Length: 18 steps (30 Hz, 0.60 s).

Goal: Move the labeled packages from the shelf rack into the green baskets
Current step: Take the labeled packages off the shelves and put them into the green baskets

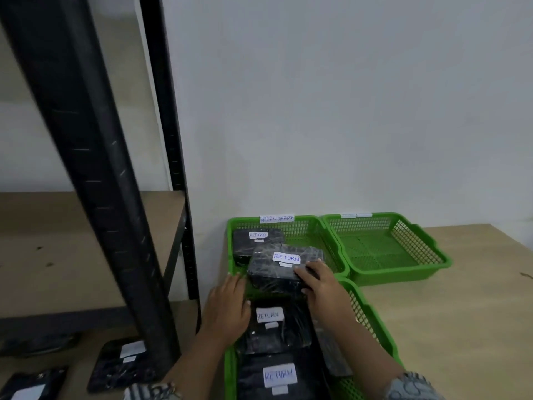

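Your right hand (323,287) grips the package (277,269) at its near right corner, fingers laid over the top and thumb tucked against the near edge, a hold that lets you steer it without covering its RETURN label. The package sits tilted, its far end over the far basket (308,226) and its near end above the rim shared with the near basket (363,313), so it is not yet down flat. Your left hand (227,310) is open, fingers straight beside the package's left edge, probably to guide it square; whether it touches cannot be told. The far basket carries a RETURN OVERDUE tag (277,218) and already holds one parcel (253,243) at its back left, which is likely why yours comes in slanted over it. The near basket is stacked with RETURN parcels, the third basket (386,249) is bare, and more parcels (121,362) wait low on the rack (95,168).
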Each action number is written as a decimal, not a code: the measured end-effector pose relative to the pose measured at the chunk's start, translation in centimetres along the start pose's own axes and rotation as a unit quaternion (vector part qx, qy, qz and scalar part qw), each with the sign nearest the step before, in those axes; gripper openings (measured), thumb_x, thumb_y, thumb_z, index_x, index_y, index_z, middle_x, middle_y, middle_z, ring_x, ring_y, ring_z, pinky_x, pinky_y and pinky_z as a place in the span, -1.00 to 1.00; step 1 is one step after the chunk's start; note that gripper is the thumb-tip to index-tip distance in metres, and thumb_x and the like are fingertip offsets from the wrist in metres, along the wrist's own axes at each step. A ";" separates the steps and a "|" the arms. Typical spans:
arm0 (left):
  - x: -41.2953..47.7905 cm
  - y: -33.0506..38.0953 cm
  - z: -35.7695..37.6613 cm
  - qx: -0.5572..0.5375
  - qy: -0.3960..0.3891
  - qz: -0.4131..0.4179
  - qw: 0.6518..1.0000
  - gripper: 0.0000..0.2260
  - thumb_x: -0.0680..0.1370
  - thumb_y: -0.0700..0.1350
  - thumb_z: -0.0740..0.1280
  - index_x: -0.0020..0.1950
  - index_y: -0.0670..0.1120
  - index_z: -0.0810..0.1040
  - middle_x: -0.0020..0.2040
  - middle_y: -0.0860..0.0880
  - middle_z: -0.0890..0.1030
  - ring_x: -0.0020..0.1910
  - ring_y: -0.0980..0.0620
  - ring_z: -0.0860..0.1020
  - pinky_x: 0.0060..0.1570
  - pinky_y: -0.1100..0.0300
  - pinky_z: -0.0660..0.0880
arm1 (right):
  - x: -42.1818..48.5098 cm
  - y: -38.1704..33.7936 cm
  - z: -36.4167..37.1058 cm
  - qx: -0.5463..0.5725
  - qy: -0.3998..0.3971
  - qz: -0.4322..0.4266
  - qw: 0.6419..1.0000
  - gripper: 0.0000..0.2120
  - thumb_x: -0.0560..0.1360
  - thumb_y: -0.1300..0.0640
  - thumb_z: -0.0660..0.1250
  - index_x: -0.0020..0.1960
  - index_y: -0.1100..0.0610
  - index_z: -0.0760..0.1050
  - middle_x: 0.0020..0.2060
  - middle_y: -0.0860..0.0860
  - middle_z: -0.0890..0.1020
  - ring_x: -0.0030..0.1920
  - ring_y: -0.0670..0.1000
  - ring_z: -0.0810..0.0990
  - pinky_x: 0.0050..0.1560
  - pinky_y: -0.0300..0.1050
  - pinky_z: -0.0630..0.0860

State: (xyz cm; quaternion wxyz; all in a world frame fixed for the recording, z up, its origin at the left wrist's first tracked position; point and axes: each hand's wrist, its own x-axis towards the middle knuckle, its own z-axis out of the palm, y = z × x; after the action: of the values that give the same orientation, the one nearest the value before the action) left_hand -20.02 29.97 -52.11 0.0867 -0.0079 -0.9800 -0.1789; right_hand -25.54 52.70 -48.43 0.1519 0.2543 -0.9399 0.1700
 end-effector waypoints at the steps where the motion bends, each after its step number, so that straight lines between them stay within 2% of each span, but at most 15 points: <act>1: 1.1 -0.4 0.4 -0.005 0.005 -0.015 1.000 -0.49 0.52 -0.03 0.12 0.45 -0.16 0.26 0.43 -0.15 0.32 0.43 -0.15 0.23 0.36 -0.11 0.22 | 1.1 0.5 0.4 0.000 -0.007 0.001 1.000 -0.41 0.17 0.35 0.56 0.16 0.06 0.58 0.09 0.19 0.61 0.09 0.27 0.61 -0.32 0.06 0.65; 4: 3.9 -1.3 1.5 -0.010 0.008 -0.050 0.999 -0.47 0.47 -0.02 0.10 0.40 -0.20 0.34 0.39 -0.20 0.38 0.38 -0.20 0.32 0.29 -0.15 0.30 | 4.1 1.6 1.6 -0.007 -0.044 0.000 0.999 -0.42 0.27 0.36 0.49 0.22 0.00 0.54 0.19 0.16 0.56 0.20 0.22 0.55 -0.23 0.06 0.65; 6: 5.4 -1.7 2.0 -0.005 0.008 -0.076 0.997 -0.45 0.48 0.00 0.11 0.44 -0.21 0.29 0.42 -0.21 0.32 0.41 -0.20 0.27 0.31 -0.14 0.25 | 5.6 2.1 2.5 -0.005 -0.071 -0.008 0.997 -0.45 0.38 0.33 0.39 0.30 -0.04 0.48 0.30 0.11 0.48 0.31 0.17 0.45 -0.08 0.06 0.62; 9: 6.7 -2.4 2.8 0.005 -0.016 -0.102 0.995 -0.41 0.50 0.03 0.06 0.48 -0.23 0.19 0.47 -0.22 0.22 0.45 -0.19 0.18 0.37 -0.12 0.17 | 7.0 2.9 3.9 0.009 -0.092 -0.019 0.996 -0.47 0.41 0.32 0.38 0.31 -0.04 0.47 0.29 0.11 0.47 0.25 0.15 0.48 -0.07 0.03 0.60; 12: 7.0 -2.9 3.7 -0.002 -0.025 -0.113 0.993 -0.41 0.50 0.04 0.03 0.44 -0.27 0.24 0.44 -0.25 0.28 0.41 -0.22 0.25 0.33 -0.15 0.23 | 7.9 3.3 5.0 0.024 -0.113 -0.034 0.993 -0.47 0.34 0.36 0.41 0.25 -0.01 0.53 0.24 0.14 0.51 0.16 0.19 0.54 -0.17 0.02 0.61; 16: 6.8 -3.2 4.4 -0.012 -0.039 -0.124 0.991 -0.36 0.49 0.10 -0.07 0.41 -0.28 0.30 0.43 -0.23 0.31 0.39 -0.19 0.30 0.29 -0.13 0.30 | 8.7 4.0 6.2 0.044 -0.153 -0.062 0.985 -0.54 0.46 0.29 0.29 0.32 -0.01 0.47 0.34 0.12 0.40 0.25 0.15 0.45 0.05 0.04 0.56; 18: 6.7 -3.2 4.5 -0.015 -0.045 -0.128 0.991 -0.39 0.51 0.09 -0.05 0.40 -0.27 0.32 0.42 -0.22 0.33 0.38 -0.19 0.32 0.27 -0.14 0.33 | 8.3 4.2 6.8 0.059 -0.160 -0.073 0.983 -0.60 0.48 0.20 0.24 0.31 0.00 0.48 0.32 0.14 0.39 0.23 0.16 0.47 0.07 0.05 0.56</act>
State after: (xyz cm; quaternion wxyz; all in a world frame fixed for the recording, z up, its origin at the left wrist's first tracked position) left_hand -27.48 28.51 -56.23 0.0187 0.1082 -0.9731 -0.2024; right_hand -35.95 49.89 -52.42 -0.0038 0.3545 -0.9192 0.1711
